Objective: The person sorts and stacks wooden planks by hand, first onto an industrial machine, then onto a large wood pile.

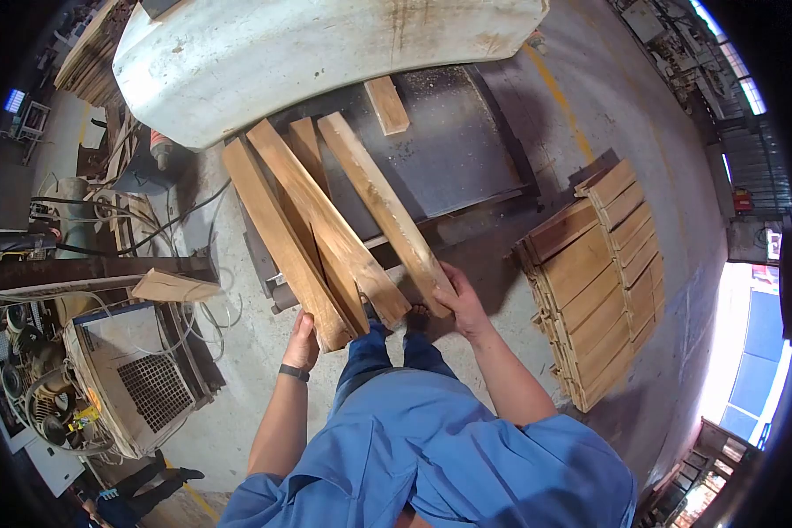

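Several wooden boards lie side by side in front of me, their far ends over the dark machine table [453, 167]. My left hand [301, 343] grips the near end of the leftmost board [277, 233], its thumb up along the side and the other fingers mostly hidden. My right hand [462, 304] is closed around the near end of the rightmost board [383, 201], which has a rough, pale edge. Between these two, a grained board [330, 220] slants toward me, partly covering a darker one [308, 150]. A short wood piece [387, 107] rests farther back on the table.
A large white machine hood [326, 53] overhangs the table's far side. On the floor at right sits a stack of boards [598, 290]. At left are a machine with a grille [154, 387], loose cables and a wood piece [174, 286]. A person's legs [145, 488] show at lower left.
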A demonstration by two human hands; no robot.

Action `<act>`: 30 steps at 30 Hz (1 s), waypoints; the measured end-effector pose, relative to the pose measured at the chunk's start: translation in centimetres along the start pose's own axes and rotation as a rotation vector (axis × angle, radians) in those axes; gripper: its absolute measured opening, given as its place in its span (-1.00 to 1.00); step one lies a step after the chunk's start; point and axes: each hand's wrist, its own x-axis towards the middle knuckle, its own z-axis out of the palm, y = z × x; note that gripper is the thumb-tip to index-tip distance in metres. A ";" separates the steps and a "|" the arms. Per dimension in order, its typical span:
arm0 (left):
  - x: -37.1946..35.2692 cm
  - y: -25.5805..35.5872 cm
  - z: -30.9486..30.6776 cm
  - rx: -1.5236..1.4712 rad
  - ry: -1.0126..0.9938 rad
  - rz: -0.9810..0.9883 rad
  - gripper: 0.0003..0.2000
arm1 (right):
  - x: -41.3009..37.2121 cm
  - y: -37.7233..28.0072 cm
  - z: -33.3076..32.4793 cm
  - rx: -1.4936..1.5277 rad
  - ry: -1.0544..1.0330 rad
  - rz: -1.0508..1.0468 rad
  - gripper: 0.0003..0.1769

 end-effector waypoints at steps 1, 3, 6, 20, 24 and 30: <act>-0.1 0.3 0.2 -0.002 -0.005 0.002 0.10 | 0.0 -0.2 -0.3 -0.211 0.076 -0.106 -0.24; 0.0 0.4 0.5 -0.008 -0.012 0.001 0.09 | -0.4 -0.4 -0.3 -0.791 0.263 -0.286 -0.19; 0.1 0.2 0.4 -0.009 -0.012 0.001 0.08 | -1.1 -2.2 2.3 -1.091 0.368 -0.297 -0.17; 0.5 0.0 -0.5 0.016 -0.037 0.018 0.17 | 2.6 -4.6 1.6 -1.592 -0.121 -0.661 -0.26; 0.1 0.0 0.0 -0.017 -0.007 0.008 0.11 | 10.4 -7.9 6.0 -1.338 0.181 -0.741 -0.31; 0.0 0.2 0.0 -0.057 -0.003 0.025 0.06 | 10.4 -4.0 7.9 -0.763 -0.046 -0.128 -0.30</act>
